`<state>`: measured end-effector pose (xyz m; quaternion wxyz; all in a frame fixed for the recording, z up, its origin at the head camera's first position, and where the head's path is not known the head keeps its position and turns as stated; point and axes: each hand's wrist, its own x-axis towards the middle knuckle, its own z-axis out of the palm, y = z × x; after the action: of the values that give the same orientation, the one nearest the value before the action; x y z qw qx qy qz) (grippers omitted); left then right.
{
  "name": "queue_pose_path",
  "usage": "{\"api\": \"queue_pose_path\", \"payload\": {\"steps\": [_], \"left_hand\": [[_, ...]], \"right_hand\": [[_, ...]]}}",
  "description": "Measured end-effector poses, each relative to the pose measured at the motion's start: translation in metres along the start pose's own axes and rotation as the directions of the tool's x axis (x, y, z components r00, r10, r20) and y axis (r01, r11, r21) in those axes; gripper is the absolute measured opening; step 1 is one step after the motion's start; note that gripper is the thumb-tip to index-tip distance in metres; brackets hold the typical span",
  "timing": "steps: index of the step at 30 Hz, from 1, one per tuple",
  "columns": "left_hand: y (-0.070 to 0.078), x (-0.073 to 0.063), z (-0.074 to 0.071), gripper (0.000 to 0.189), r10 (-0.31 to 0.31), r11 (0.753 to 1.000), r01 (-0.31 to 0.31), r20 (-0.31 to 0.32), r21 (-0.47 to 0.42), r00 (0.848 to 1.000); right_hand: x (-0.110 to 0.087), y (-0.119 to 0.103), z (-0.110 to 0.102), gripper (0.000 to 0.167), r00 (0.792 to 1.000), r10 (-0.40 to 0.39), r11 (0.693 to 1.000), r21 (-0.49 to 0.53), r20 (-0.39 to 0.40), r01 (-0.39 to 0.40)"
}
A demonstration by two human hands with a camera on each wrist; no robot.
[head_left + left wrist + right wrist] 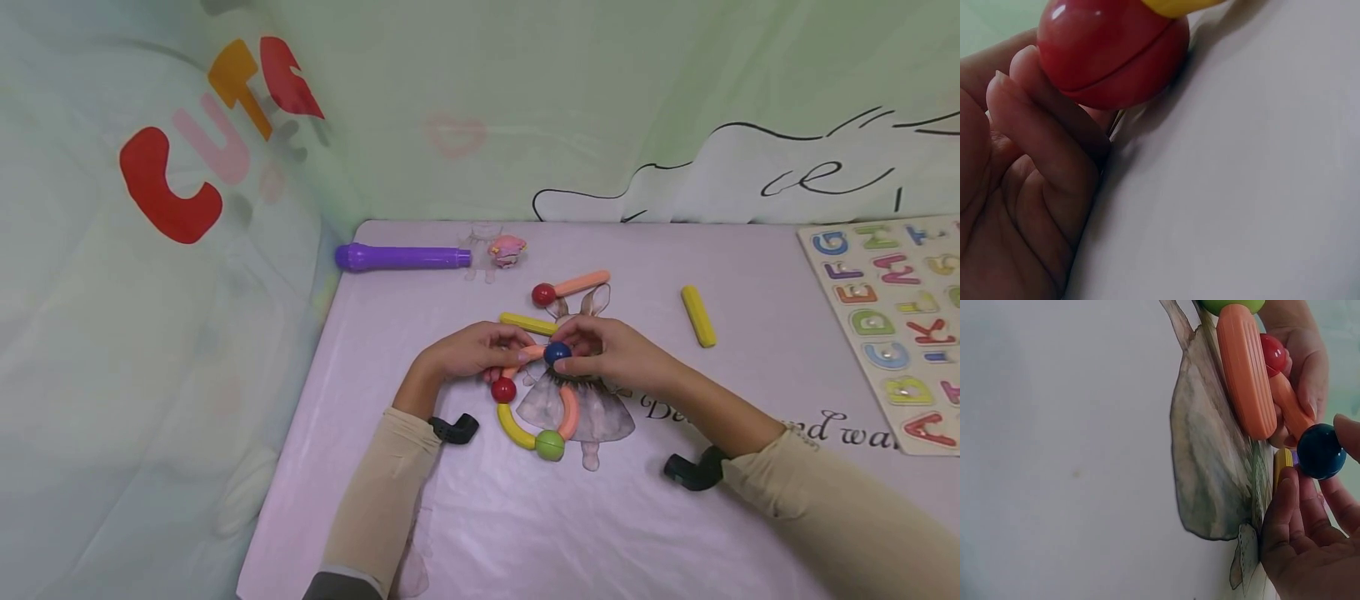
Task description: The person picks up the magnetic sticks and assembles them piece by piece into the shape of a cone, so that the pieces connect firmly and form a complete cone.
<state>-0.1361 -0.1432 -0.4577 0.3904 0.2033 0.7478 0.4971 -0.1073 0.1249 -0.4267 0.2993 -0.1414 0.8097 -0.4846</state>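
Between both hands is a partly ringed chain of toy rods and balls. My left hand (477, 350) pinches a curved orange rod (534, 352). At the rod's right end, my right hand (618, 357) holds a blue ball (557, 354) between thumb and fingers, seen closer in the right wrist view. Below my left fingers a red ball (503, 389) joins a curved yellow rod (514, 427). That leads to a green ball (550, 445) and a second curved orange rod (571, 412), whose upper end stands apart from the blue ball. The left wrist view shows fingers touching the red ball (1113, 53).
Behind the hands lie a yellow rod (527, 323) and an orange rod (583, 283) with a red ball on it. Another yellow rod (698, 317) is to the right. Farther back are a purple microphone-shaped toy (405, 257) and a pink figurine (507, 250). An alphabet board (885, 321) occupies the right side.
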Motion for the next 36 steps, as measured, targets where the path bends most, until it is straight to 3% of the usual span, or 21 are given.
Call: {"api": "queue_pose_path", "payload": {"steps": [7,14,22,29,36], "left_hand": [[0.0,0.0,0.001,0.03,-0.01,1.0,0.01,-0.018,0.01,1.0],[-0.001,-0.001,0.002,0.028,-0.056,0.998,0.056,-0.104,-0.006,0.993],[0.001,0.001,0.002,0.029,-0.066,0.998,0.064,-0.136,-0.016,0.988],[0.006,0.001,0.005,0.022,-0.04,0.995,0.051,-0.124,0.088,0.991],[0.012,-0.001,0.008,0.021,-0.036,0.974,0.052,-0.076,0.221,0.996]], "right_hand": [[-0.002,0.001,-0.002,0.059,0.997,0.069,0.997,-0.04,0.023,-0.068],[-0.006,0.003,0.002,0.043,0.991,0.119,0.967,-0.234,0.058,-0.102],[-0.011,-0.003,0.013,0.033,0.995,0.088,0.931,-0.361,0.057,-0.061],[-0.017,-0.014,0.017,0.018,0.995,0.095,0.912,-0.401,0.014,-0.081],[-0.022,-0.015,0.011,0.013,0.995,0.072,0.865,-0.493,-0.069,-0.097]]}}
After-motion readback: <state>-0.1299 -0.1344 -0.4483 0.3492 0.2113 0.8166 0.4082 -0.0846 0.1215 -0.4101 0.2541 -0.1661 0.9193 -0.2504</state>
